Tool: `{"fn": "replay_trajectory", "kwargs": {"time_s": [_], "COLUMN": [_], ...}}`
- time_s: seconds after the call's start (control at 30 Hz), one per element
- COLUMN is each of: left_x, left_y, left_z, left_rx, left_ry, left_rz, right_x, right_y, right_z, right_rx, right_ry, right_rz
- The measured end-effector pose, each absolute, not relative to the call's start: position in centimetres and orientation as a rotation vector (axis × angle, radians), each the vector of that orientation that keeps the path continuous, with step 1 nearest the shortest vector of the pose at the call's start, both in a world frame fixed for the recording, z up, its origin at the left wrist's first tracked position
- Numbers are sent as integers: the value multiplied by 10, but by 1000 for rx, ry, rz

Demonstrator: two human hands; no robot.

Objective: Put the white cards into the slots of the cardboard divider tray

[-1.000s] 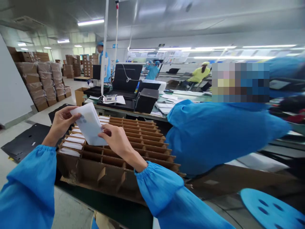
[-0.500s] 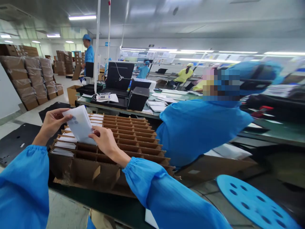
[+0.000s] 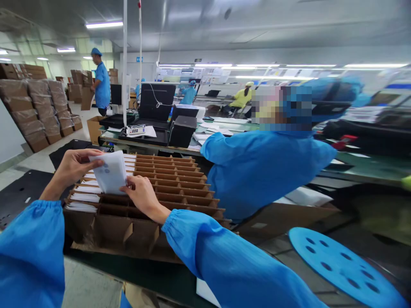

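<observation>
A flat white translucent packet (image 3: 111, 173) with faint round grey marks is held up between both my hands. My left hand (image 3: 74, 166) pinches its upper left corner. The fingers of my right hand (image 3: 141, 191) are closed on its lower right edge. Beneath it stands a cardboard box with a divider grid (image 3: 180, 174). Similar white packets (image 3: 84, 197) fill slots in its left column, and the slots further right show bare cardboard. The packet's lower edge is just over the slots; I cannot tell whether it enters one.
The box rests on a dark green table (image 3: 135, 267). Close on the right, a co-worker in blue (image 3: 257, 167) sits by another bench. A blue stool with round holes (image 3: 340, 261) stands at lower right. Black sheets (image 3: 24, 196) lie at left, with stacked cartons (image 3: 41, 107) behind.
The packet has turned slightly more upright and sits a little lower, with both hands still on it. The view has shifted slightly. A person in the background has moved left carrying cardboard.
</observation>
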State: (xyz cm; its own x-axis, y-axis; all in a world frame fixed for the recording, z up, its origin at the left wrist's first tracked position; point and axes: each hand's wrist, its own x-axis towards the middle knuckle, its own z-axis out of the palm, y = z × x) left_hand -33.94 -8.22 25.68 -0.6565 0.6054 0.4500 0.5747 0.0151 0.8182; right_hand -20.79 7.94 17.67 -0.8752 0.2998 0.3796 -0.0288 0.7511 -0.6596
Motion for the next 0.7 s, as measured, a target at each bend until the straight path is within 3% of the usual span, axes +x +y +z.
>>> {"fn": "replay_trajectory", "kwargs": {"time_s": [0.27, 0.7], "left_x": [-337, -331], "left_y": [-73, -68], "left_z": [249, 240], "left_rx": [1236, 1345], "left_ry": [2225, 2200], "left_rz": [1764, 1496], "right_x": [-203, -191], "right_y": [94, 92], "right_z": [194, 182], "right_rx": [-77, -161], "right_ry": [-2180, -2410], "right_rz": [1333, 1080]}}
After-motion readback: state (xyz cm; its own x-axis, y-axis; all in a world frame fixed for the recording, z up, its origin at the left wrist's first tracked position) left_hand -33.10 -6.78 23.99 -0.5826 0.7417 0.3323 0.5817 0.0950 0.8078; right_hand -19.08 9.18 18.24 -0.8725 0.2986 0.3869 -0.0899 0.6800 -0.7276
